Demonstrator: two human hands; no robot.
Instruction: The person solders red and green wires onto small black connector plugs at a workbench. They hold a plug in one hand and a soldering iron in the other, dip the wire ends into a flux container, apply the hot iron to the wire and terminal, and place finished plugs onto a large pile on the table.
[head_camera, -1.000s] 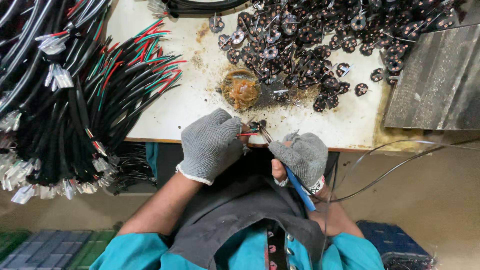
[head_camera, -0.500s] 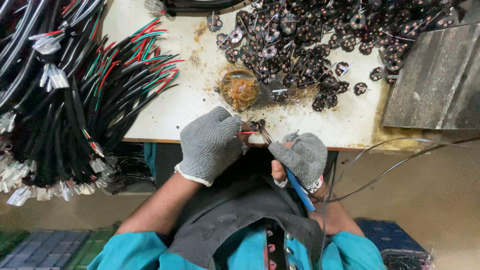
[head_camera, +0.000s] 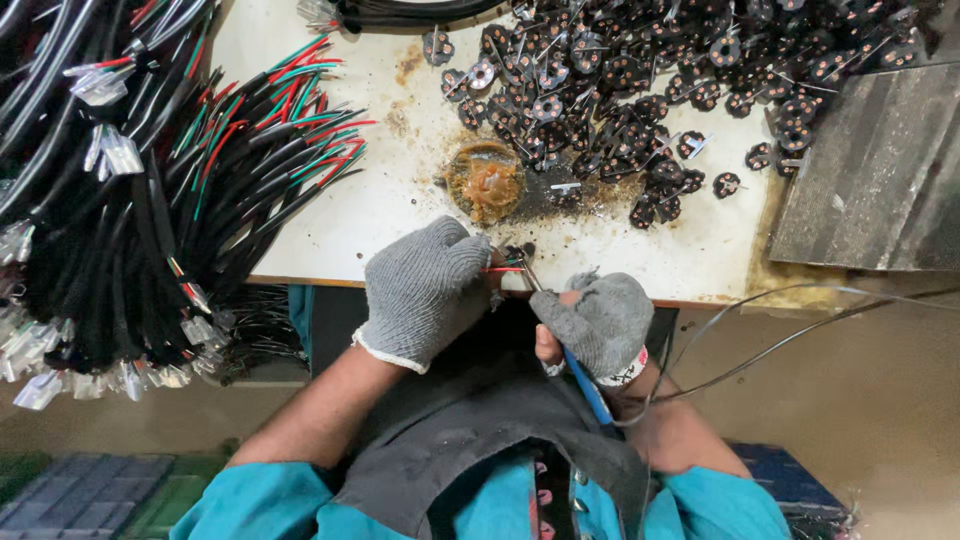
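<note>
My left hand (head_camera: 425, 290), in a grey knit glove, pinches thin red and green wire ends (head_camera: 503, 267) at the near edge of the white table (head_camera: 330, 225). My right hand (head_camera: 600, 320), also gloved, grips a blue-handled soldering iron (head_camera: 585, 380) whose metal tip meets the wire ends beside a small black round part (head_camera: 518, 252). The two hands sit close together over my dark apron.
A round tin of brown flux paste (head_camera: 487, 180) stands just beyond my hands. Several black round parts (head_camera: 640, 80) are heaped at the back of the table. Bundles of black cables with coloured ends (head_camera: 150, 190) drape over the left. A grey slab (head_camera: 880, 170) lies right.
</note>
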